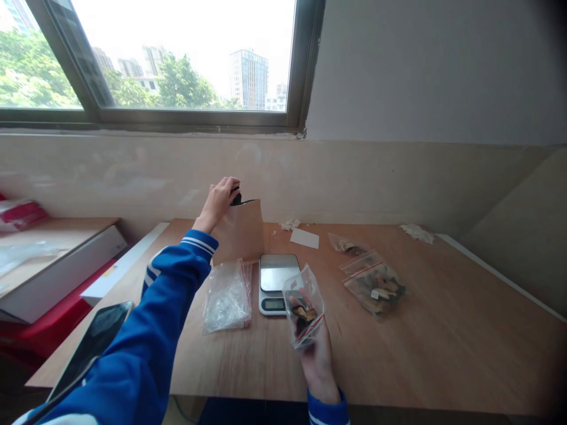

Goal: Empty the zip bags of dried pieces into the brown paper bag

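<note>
The left hand (219,199) was raised over the open top of a brown paper bag (241,233), which stood upright at the back of the wooden counter (443,330), close to the wall. The fingers of this hand were closed around a small dark piece (236,197), held just at the mouth of the bag. What the piece was exactly could not be told. The arm wore a blue sleeve (146,342) with white stripes at the cuff.

The right hand (316,354) was lower and nearer to the camera, over the front part of the counter. It gripped a small clear zip bag (303,307) from below, with the fingers closed on its lower end. Inside this bag there were some dark and brownish dried pieces.

Between the two hands, a small digital scale (277,283) lay flat on the counter, just in front of the paper bag. Just beside the scale, on its left, lay a pile of empty clear bags (227,298) with red strips. On the right, well apart from the hands, lay two more filled zip bags (374,283), and behind them a white card (305,238). A dark phone (91,348) rested at the left edge of the counter. Above the wall there was a window (177,59).
</note>
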`<state>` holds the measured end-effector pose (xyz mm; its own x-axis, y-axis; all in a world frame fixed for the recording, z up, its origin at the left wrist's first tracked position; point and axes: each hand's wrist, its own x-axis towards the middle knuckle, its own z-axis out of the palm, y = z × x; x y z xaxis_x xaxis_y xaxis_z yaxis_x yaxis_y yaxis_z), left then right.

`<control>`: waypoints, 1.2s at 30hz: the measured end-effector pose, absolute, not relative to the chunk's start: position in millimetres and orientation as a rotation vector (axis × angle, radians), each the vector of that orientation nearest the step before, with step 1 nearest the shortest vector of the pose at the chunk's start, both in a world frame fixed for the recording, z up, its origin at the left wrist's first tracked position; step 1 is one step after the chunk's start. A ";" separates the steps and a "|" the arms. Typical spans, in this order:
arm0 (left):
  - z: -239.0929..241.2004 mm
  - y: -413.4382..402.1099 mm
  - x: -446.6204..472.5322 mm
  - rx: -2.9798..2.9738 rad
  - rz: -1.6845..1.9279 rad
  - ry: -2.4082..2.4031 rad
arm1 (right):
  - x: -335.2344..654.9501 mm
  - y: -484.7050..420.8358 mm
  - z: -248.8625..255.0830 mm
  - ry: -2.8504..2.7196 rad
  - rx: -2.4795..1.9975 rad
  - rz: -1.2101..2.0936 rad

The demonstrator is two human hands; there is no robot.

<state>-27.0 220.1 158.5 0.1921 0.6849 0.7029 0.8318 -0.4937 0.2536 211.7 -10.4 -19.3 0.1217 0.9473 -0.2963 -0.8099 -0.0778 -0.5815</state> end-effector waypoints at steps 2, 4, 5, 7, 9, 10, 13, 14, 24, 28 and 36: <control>155.9 215.4 -26.5 -2.289 -1.231 -1.405 | 210.0 -9.7 -16.7 -0.241 -0.769 1.496; 156.3 210.3 -24.8 -2.294 -1.299 -1.354 | 207.9 -9.4 -13.5 -0.249 -0.782 1.514; 156.6 208.4 -23.9 -2.314 -1.306 -1.344 | 206.8 -9.4 -11.8 -0.251 -0.785 1.521; 156.0 206.6 -22.6 -2.420 -1.245 -1.343 | 205.2 -9.5 -9.2 -0.257 -0.791 1.534; 153.2 207.9 -22.4 -2.524 -1.179 -1.357 | 204.4 -9.7 -7.8 -0.272 -0.795 1.545; 151.3 209.4 -22.7 -2.551 -1.173 -1.364 | 204.4 -9.7 -7.6 -0.282 -0.796 1.548; 147.4 213.3 -24.1 -2.582 -1.215 -1.375 | 205.4 -9.6 -8.4 -0.293 -0.798 1.540; 147.2 213.4 -24.3 -2.612 -1.207 -1.376 | 205.8 -9.6 -8.9 -0.292 -0.800 1.537; 155.8 182.3 -10.5 -2.566 -1.059 -1.495 | 205.4 -10.9 -7.5 -0.297 -0.778 1.533; 148.2 180.4 -8.4 -2.526 -1.065 -1.456 | 206.5 -13.9 -2.2 -0.319 -0.791 1.532; 143.5 182.8 -6.6 -2.318 -0.993 -1.698 | 210.1 -16.7 1.7 -0.356 -0.772 1.537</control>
<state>-6.6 182.8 143.5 0.1647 0.8165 0.5534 0.8828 -0.3723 0.2865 210.1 -16.7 1.7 0.0445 0.9656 -0.2563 -0.7545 -0.1357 -0.6422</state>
